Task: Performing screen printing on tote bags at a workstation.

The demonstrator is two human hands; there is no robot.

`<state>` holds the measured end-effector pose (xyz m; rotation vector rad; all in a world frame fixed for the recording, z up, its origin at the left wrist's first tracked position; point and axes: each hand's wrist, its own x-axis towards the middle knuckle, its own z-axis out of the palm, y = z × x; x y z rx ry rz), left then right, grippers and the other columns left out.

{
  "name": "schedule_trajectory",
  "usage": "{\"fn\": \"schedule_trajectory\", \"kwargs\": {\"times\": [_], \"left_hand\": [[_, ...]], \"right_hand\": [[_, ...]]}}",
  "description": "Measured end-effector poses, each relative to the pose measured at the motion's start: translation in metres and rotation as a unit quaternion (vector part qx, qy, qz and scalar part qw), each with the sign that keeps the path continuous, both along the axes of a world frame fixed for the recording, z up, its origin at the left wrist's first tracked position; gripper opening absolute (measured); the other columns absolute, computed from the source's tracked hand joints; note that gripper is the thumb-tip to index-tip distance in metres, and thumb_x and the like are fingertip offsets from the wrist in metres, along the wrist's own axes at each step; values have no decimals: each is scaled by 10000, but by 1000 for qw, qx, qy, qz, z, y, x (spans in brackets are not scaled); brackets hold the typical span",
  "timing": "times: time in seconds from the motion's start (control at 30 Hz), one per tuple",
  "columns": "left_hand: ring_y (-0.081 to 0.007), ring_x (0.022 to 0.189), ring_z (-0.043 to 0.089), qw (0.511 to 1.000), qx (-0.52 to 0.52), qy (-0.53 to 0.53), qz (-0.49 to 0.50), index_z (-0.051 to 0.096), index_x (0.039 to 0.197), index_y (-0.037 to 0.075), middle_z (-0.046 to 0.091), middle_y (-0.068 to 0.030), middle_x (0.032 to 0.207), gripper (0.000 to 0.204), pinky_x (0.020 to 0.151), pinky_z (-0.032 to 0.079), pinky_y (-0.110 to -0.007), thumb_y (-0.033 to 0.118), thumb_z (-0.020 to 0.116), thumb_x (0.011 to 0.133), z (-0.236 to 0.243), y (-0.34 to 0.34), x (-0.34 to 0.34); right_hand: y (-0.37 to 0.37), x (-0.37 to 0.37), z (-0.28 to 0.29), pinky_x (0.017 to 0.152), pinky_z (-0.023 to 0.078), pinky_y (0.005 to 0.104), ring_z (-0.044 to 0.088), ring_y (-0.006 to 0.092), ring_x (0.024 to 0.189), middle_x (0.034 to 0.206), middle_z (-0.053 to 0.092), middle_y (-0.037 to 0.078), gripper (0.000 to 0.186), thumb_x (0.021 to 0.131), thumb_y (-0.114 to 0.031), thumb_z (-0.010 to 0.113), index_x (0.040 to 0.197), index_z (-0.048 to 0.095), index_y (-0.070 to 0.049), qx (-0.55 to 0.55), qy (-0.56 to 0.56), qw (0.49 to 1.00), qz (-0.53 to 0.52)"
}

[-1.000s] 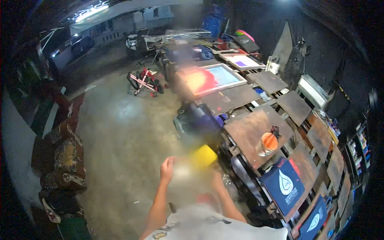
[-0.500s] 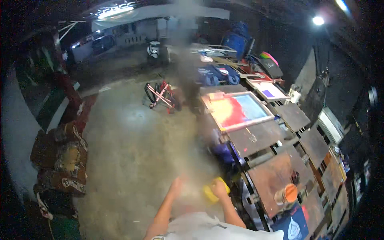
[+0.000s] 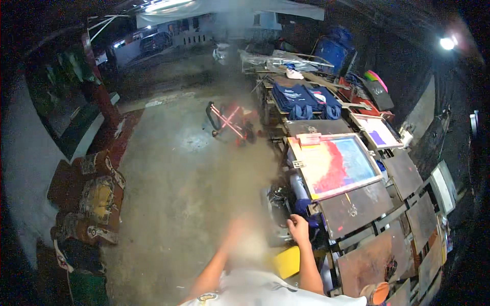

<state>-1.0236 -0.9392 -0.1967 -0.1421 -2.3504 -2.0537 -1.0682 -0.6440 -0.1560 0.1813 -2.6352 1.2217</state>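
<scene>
My right hand (image 3: pixel 298 228) reaches forward beside the near-left edge of the work table. Its fingers are loosely bent, the thumb stands apart, and nothing shows in it. A flat-sided yellow object (image 3: pixel 287 262), of a kind I cannot make out, lies below that hand, partly behind my right forearm. Dark items (image 3: pixel 278 204) are just past the fingers, low at the table's side. My left hand (image 3: pixel 234 233) is out over the floor, blurred by a hazy smear down the middle of the picture; its fingers cannot be made out.
Along the right, brown boards (image 3: pixel 356 206) rest on a slatted frame. A wooden-framed printing screen (image 3: pixel 334 166) carries red, yellow and blue colour. Folded navy bags (image 3: pixel 301 99), an orange-topped tub (image 3: pixel 378 293), a pink folding frame (image 3: pixel 229 122) and a worn armchair (image 3: pixel 99 196) stand around.
My right hand has moved forward, away from the yellow object it was over. The view has shifted, so the table sits lower and farther right. The left hand stays blurred.
</scene>
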Motion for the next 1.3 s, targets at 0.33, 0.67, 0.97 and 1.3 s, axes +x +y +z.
{"fn": "schedule_trajectory", "kwargs": {"times": [0.33, 0.67, 0.97, 1.3], "left_hand": [[-185, 909, 679, 992, 111, -9, -56, 651, 1156, -38, 706, -135, 1059, 511, 852, 538, -330, 404, 404, 1084, 39, -65, -174], [-218, 912, 680, 991, 98, -94, -16, 677, 1096, -42, 720, -134, 1002, 478, 826, 528, -344, 361, 421, 1075, 32, -94, -314], [-143, 864, 659, 974, -10, 1, -227, 655, 1122, -26, 713, -102, 988, 507, 805, 521, -280, 415, 408, 1082, 16, 20, -405], [-205, 977, 645, 965, -113, 161, -173, 691, 1060, 1, 705, -107, 1030, 320, 890, 493, -348, 245, 484, 1050, -11, 107, -543]], "right_hand": [[55, -126, -29, 1040, 417, 503, 515, 494, 1204, 1233, 574, 330, 777, 824, -265, 739, 1425, 389, 82, 59, -24, 899, -433], [56, -169, -70, 896, 495, 525, 637, 477, 1019, 999, 675, 306, 529, 856, -388, 689, 1135, 617, 55, 38, -104, 867, -486], [55, -178, -33, 902, 512, 520, 681, 451, 992, 1007, 702, 300, 695, 859, -634, 581, 935, 750, 36, 40, -314, 795, -517], [47, -193, -29, 887, 510, 517, 695, 423, 967, 942, 724, 252, 709, 832, -704, 583, 909, 766, -23, 84, -334, 727, -594]]}}
